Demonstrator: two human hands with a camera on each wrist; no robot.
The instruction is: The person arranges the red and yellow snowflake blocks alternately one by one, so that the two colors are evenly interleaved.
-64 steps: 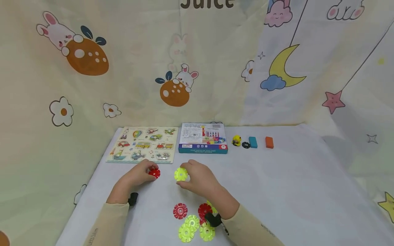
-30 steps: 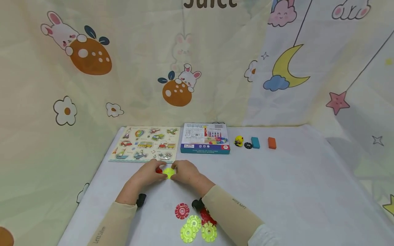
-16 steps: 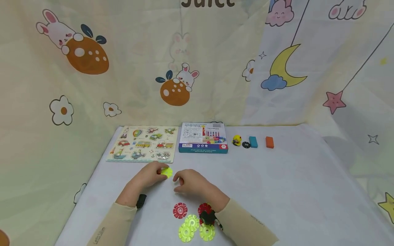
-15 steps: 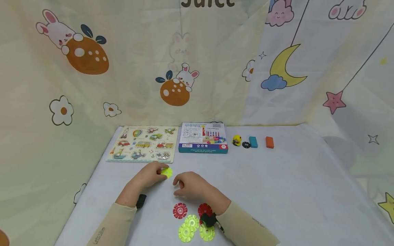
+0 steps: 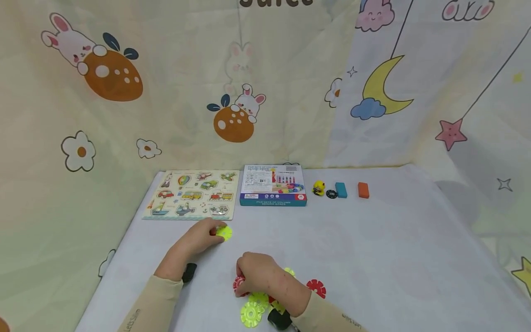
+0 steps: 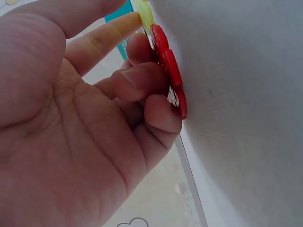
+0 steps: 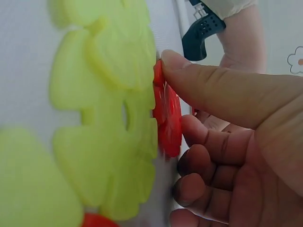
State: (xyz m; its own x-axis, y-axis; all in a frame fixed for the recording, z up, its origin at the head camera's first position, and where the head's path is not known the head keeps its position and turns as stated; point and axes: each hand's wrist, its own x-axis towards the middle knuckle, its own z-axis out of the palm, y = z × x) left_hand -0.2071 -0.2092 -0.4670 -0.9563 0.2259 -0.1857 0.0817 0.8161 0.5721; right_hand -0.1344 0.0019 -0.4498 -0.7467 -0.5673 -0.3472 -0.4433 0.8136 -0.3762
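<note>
My left hand point(image 5: 202, 237) holds a yellow flower-shaped notched plastic disc point(image 5: 224, 233) near the puzzle board's front edge. In the left wrist view, red notched discs point(image 6: 170, 66) lie against its curled fingertips, beside the yellow piece point(image 6: 145, 14); whether they are joined I cannot tell. Nearer the front, my right hand point(image 5: 261, 274) pinches a red notched disc point(image 5: 238, 285) by its edges. In the right wrist view, the thumb and fingers meet this red disc point(image 7: 168, 113). Yellow discs point(image 5: 251, 314) lie beside and partly under the right hand, overlapping.
Another red disc point(image 5: 316, 288) lies right of my right wrist. At the back stand a vehicle puzzle board point(image 5: 192, 193) and a boxed set point(image 5: 271, 186). Right of them sit a yellow duck figure point(image 5: 318, 188), black token point(image 5: 331, 194), blue block point(image 5: 341, 190) and orange block point(image 5: 363, 190).
My right hand brought a yellow disc to the red one in my left hand, let it go, then moved back toward me onto a red disc. The left hand shifted slightly right.
</note>
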